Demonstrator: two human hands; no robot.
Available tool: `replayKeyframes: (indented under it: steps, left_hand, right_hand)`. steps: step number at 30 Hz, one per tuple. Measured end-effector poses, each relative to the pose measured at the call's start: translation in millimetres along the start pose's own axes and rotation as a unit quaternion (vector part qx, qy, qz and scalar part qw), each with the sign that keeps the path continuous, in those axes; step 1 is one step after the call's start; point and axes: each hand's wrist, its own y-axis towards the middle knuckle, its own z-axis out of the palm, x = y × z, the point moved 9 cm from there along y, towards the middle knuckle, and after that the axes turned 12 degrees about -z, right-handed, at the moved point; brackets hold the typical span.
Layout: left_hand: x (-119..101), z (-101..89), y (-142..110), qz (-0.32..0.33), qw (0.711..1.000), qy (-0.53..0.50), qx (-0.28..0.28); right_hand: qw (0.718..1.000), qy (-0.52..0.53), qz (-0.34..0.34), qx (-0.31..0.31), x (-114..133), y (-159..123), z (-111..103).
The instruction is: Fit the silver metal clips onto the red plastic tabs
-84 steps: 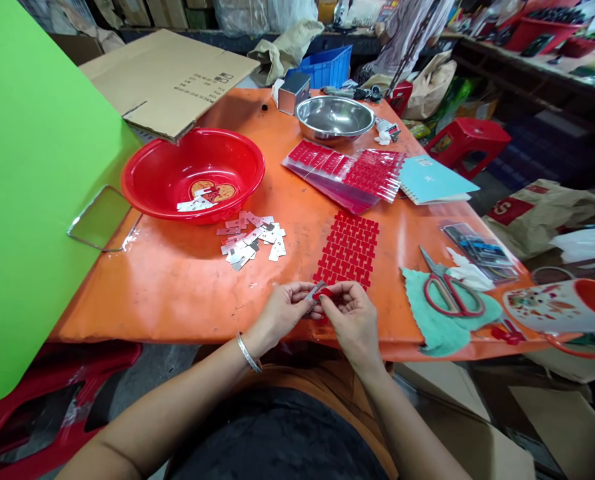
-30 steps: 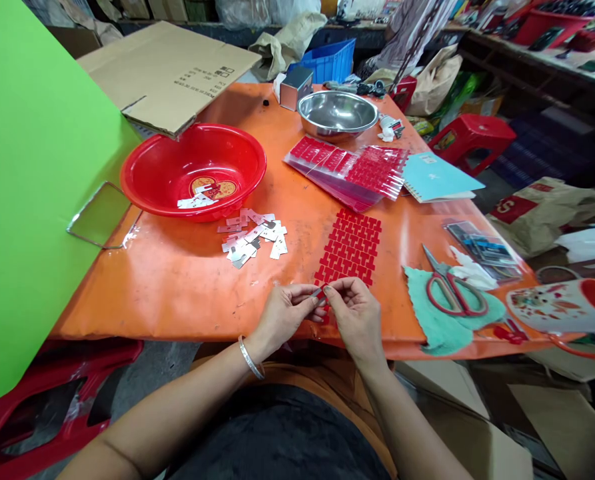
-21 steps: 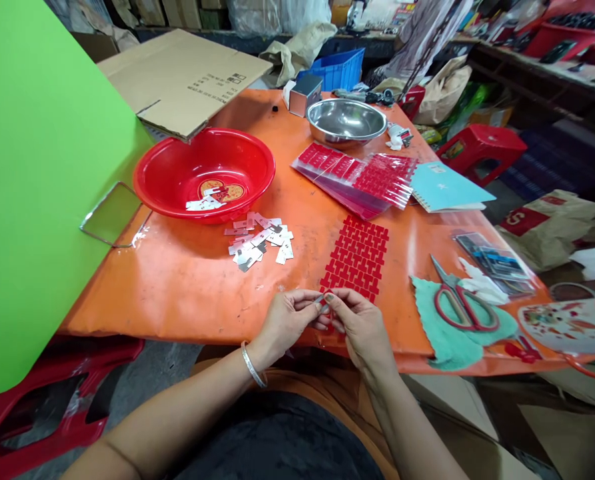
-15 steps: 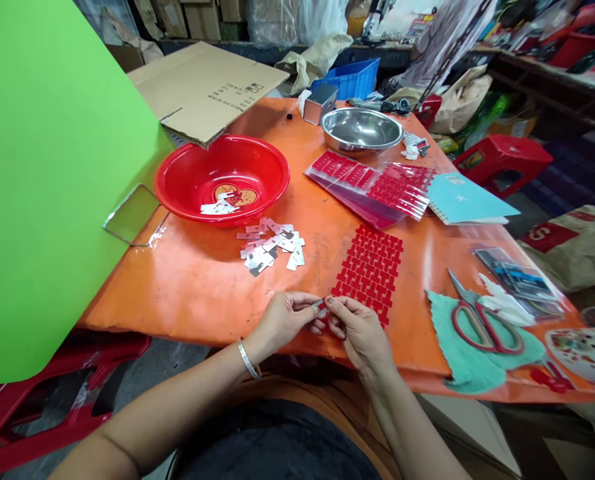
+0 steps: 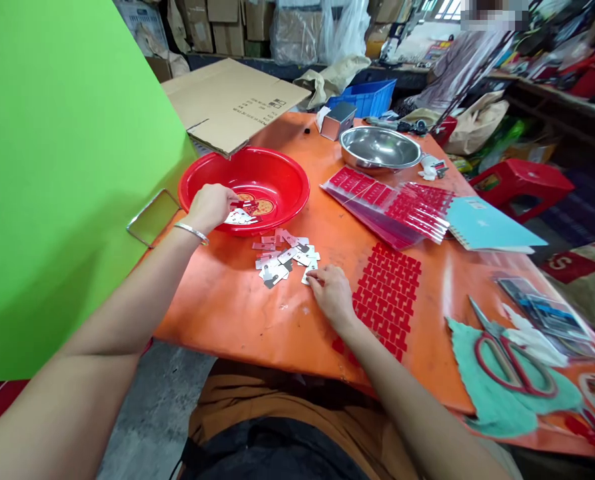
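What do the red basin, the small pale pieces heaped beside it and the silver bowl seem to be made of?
Red basin: likely glossy plastic; even colour, smooth wall, soft highlights.
Small pale pieces: perhaps thin metal or coated card; flat, crisp-edged, shiny in places, too small to settle.
Silver bowl: probably polished steel, given its mirror-like reflections.

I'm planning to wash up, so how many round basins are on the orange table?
2: a round red plastic basin under the left hand, and a round silver metal basin toward the far end. The flat brown cardboard could hide more.
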Motion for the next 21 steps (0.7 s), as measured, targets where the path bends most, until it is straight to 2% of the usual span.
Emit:
replayKeyframes:
  steps: [3, 6, 9, 12, 14, 16, 18, 21]
  left_hand:
    - [8, 23.3, 10, 0.006, 0.997, 0.044, 0.055]
    - [7, 25.8, 6, 0.014, 0.997, 0.051, 0.064]
    - [-4, 6.7, -11, 0.031, 0.999, 0.011, 0.005]
    - [-19, -13.6, -40, 0.063, 0.993, -0.067, -0.073]
    - [-28, -16.8, -62, 0.092, 0.984, -0.125, -0.094]
    - [-34, -12.5, -82, 0.111, 0.973, -0.180, -0.089]
    - [-36, -6.5, -99, 0.116, 0.963, -0.232, -0.080]
    - [-35, 1.4, -123, 0.100, 0.944, -0.305, -0.074]
  right_hand:
    - [0.997, -0.047, -0.047, 0.023, 10, 22, 15]
    - [0.988, -0.094, -0.094, 0.076, 19, 40, 31]
    - [0.975, -0.121, -0.134, 0.131, 25, 53, 43]
    - [0.964, -0.135, -0.159, 0.167, 30, 61, 47]
    - [0.959, -0.143, -0.164, 0.182, 31, 64, 48]
    - [0.960, -0.135, -0.166, 0.178, 33, 64, 45]
    - [0.971, -0.086, -0.167, 0.146, 37, 62, 36]
    - [0.985, 0.083, -0.135, 0.071, 39, 50, 15]
